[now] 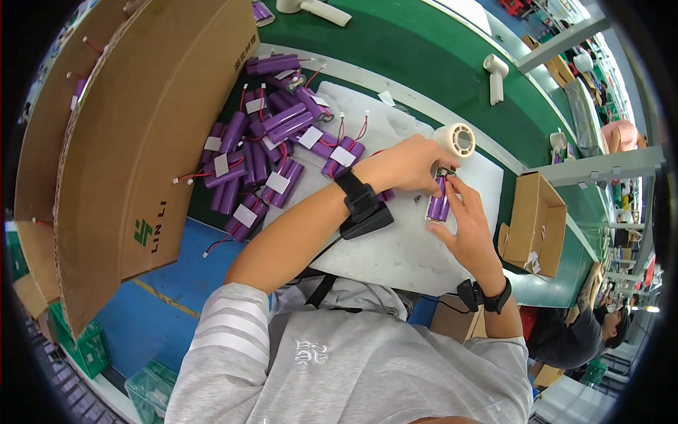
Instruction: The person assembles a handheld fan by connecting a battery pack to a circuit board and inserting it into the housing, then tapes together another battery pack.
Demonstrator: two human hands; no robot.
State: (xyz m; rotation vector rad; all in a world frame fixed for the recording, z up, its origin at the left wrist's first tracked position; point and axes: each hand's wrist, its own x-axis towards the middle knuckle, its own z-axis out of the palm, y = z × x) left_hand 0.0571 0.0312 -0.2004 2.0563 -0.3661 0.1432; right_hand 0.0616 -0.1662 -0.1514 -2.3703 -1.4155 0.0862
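A green surface (402, 42) runs along the top, 11 to 3 o'clock. A big cardboard box (159, 134) stands at 10 o'clock. A white foam sheet (374, 254) lies in the middle. A heap of purple battery packs (288, 126) sits between 10 and 11 o'clock. A small open cardboard box (528, 219) is at 3 o'clock. At 2 o'clock, the left hand's (409, 164) fingers pinch the neck of a cream handheld fan (445, 138); the right hand's (472, 230) fingers and thumb grip lower down, around a purple battery pack (438, 205) in its open handle.

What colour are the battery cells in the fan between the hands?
Purple. The battery cells show best in the head view.
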